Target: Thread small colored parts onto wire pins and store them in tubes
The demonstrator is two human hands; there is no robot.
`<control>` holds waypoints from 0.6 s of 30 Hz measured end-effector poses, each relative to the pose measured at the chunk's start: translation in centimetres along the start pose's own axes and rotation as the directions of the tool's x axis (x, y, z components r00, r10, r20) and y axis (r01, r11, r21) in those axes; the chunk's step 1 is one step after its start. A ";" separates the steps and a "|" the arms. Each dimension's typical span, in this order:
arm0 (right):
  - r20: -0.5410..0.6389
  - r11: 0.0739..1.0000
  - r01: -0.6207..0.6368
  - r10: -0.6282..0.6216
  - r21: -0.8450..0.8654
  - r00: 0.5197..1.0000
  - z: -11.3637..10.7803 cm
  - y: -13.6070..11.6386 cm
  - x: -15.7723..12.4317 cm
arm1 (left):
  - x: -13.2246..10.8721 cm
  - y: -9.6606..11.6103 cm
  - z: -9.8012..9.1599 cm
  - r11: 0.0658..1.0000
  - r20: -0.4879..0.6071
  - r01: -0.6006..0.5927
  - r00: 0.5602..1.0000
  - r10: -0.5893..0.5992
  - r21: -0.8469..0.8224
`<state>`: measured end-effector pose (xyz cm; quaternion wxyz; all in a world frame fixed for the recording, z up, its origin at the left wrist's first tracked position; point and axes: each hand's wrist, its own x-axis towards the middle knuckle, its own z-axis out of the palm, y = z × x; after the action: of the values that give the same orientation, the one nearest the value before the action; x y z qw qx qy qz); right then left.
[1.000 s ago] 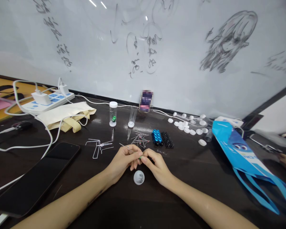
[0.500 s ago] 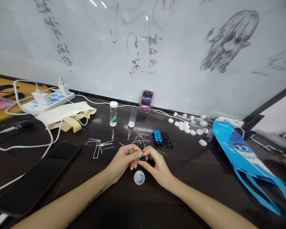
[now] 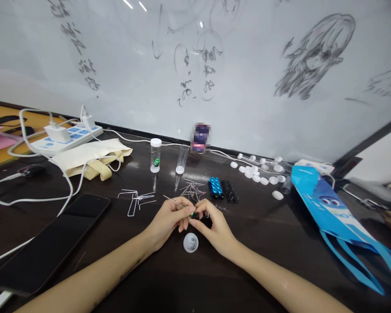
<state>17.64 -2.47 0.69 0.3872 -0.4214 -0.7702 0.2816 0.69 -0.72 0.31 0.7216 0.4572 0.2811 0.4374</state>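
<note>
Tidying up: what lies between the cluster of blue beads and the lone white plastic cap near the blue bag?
Head view: a cluster of black beads beside the blue beads, then bare dark tabletop up to the white cap.

Take the capped vial (image 3: 155,155) as your mark. Left of it lie a cream cloth bag (image 3: 94,154) and a power strip (image 3: 68,138); left and nearer you, a dark phone (image 3: 48,245). Right of it sit blue beads (image 3: 215,188), scattered white caps (image 3: 256,178) and, farthest, a blue bag (image 3: 326,204).
</note>
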 end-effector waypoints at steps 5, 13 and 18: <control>0.107 1.000 0.005 -0.002 -0.025 0.994 -0.2 -0.1 0.1 | 0.0 -0.1 0.1 1.000 -0.007 0.014 1.000 -0.014 -0.017; 0.069 1.000 0.022 -0.022 0.000 0.997 0.0 0.0 0.1 | 0.0 0.0 0.0 1.000 0.007 -0.005 1.000 0.005 -0.013; 0.078 0.999 0.047 -0.046 -0.009 0.996 -0.1 -0.1 0.2 | 0.1 -0.1 -0.1 1.000 -0.003 -0.001 1.000 0.001 -0.020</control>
<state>17.64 -2.36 0.85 0.3612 -0.3942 -0.7958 0.2844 0.71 -0.59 0.16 0.7254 0.4492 0.2775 0.4416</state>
